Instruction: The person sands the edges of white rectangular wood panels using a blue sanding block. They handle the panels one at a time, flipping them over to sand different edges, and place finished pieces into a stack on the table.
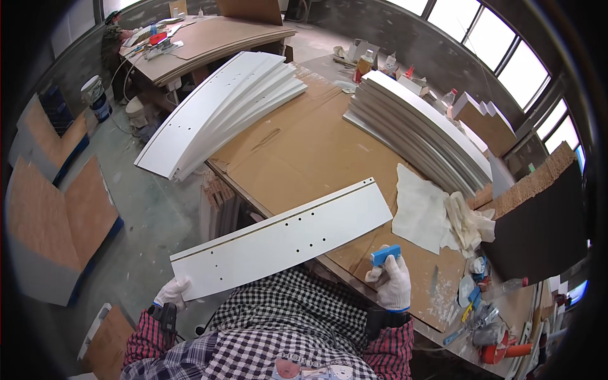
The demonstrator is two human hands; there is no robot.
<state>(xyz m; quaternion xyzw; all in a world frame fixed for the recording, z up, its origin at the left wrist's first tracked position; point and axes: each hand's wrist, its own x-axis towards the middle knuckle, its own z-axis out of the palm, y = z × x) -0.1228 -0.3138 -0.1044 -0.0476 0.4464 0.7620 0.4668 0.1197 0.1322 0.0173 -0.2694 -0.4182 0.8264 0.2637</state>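
A long white panel (285,237) with drilled holes and a groove along its far edge lies aslant in front of me. Its right part rests on the cardboard-covered table, while its left end sticks out past the table edge. My left hand (171,293), in a white knitted glove, is closed on the panel's near left corner. To the right of the panel, my gloved right hand (391,283) grips a small blue rectangular block (386,254) between thumb and fingers, held apart from the panel. The underside of the block is hidden by my fingers.
Fanned white panels (209,107) overhang the table's far left; another stack (418,126) stands at the right. A pale cloth (421,209) lies near a dark board (538,221). Knives, bottles and an orange-handled tool (506,351) crowd the right. A person (113,44) works at a far table.
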